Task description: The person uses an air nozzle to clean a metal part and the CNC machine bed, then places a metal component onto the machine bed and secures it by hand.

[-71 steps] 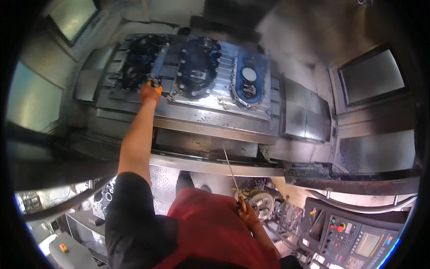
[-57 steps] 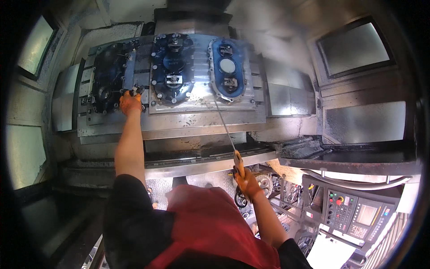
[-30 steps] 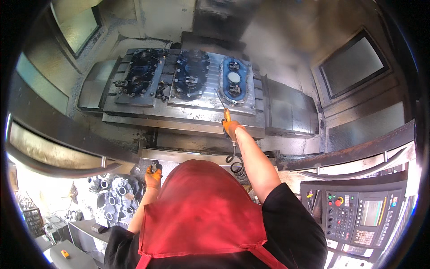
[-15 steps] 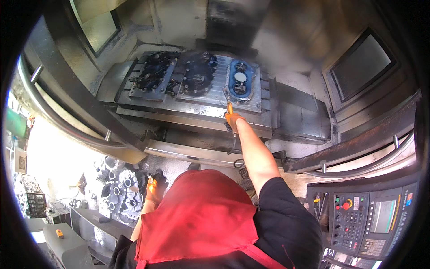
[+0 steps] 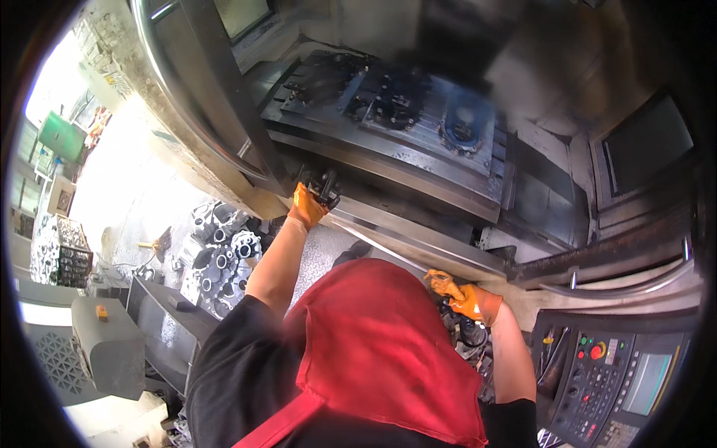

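Note:
My left hand [image 5: 305,207], in an orange glove, is closed on a dark metal part [image 5: 326,187] in front of the machine table's near edge. My right hand [image 5: 469,299], gloved too, is low at the right beside the red apron, its fingers curled. What it grips is hidden; dark parts [image 5: 469,332] lie just below it. Farther off, the machine table [image 5: 388,153] carries a blue oval fixture [image 5: 464,123] at its right end. Dark fixtures [image 5: 396,97] sit at its middle and left.
Grey castings [image 5: 224,257] are heaped on the floor at the left. A curved door handle [image 5: 175,89] and the door frame [image 5: 231,97] rise at the left. At the lower right stands a control panel [image 5: 609,373] with buttons and a screen. A grey bin [image 5: 160,317] is left of me.
My right hand has drawn back from the blue fixture, where it held an air blow gun with a hose. My left hand has risen from near the castings toward the machine with the dark part.

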### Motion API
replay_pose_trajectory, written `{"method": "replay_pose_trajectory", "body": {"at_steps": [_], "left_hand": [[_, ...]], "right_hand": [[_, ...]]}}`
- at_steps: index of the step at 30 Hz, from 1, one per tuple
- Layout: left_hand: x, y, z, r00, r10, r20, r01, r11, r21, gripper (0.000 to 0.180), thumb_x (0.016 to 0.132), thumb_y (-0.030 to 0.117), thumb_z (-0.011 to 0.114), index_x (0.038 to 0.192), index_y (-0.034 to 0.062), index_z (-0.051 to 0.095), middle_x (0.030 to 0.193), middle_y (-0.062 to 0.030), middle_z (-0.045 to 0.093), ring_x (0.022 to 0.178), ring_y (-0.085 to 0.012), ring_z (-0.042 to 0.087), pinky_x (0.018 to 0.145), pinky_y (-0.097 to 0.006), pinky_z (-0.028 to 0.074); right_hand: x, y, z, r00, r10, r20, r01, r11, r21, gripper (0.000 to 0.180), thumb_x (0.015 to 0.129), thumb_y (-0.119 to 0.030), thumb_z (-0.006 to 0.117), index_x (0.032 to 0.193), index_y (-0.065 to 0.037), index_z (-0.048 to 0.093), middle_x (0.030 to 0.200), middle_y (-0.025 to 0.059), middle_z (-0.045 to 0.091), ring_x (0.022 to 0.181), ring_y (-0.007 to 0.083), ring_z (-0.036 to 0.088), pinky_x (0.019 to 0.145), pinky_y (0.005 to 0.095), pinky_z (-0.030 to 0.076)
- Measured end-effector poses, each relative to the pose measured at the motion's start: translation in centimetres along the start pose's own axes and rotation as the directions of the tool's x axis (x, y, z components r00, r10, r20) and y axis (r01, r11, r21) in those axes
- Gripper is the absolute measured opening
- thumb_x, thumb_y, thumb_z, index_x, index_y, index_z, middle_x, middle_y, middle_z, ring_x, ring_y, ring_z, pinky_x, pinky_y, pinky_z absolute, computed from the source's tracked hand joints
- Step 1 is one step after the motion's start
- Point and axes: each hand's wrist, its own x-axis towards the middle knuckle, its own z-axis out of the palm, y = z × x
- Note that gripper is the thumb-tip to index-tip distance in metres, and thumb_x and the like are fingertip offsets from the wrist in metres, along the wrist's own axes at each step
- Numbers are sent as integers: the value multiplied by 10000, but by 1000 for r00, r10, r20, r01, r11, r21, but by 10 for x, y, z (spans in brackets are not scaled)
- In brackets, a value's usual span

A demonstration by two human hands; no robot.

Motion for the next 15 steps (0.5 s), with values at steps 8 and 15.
{"method": "replay_pose_trajectory", "body": {"at_steps": [8,15], "left_hand": [[8,-5,25,983,-127,135,125,992,17,500,1023,404,569,1311,5,655,1312,-152,673,1111,-352,668,918,-457,575],[30,15,24,940,-183,288,166,983,83,405,1051,343,559,1348,79,640,1366,-87,672,1254,-355,636,685,-286,601]], "right_hand": [[-20,-34,19,955,148,-255,-136,989,65,352,916,-314,722,1132,-37,707,878,221,715,792,336,697,729,403,537],[-18,-69,19,974,181,-136,-202,966,-160,285,929,-305,710,1102,-78,725,909,239,711,868,416,699,718,444,533]]}}
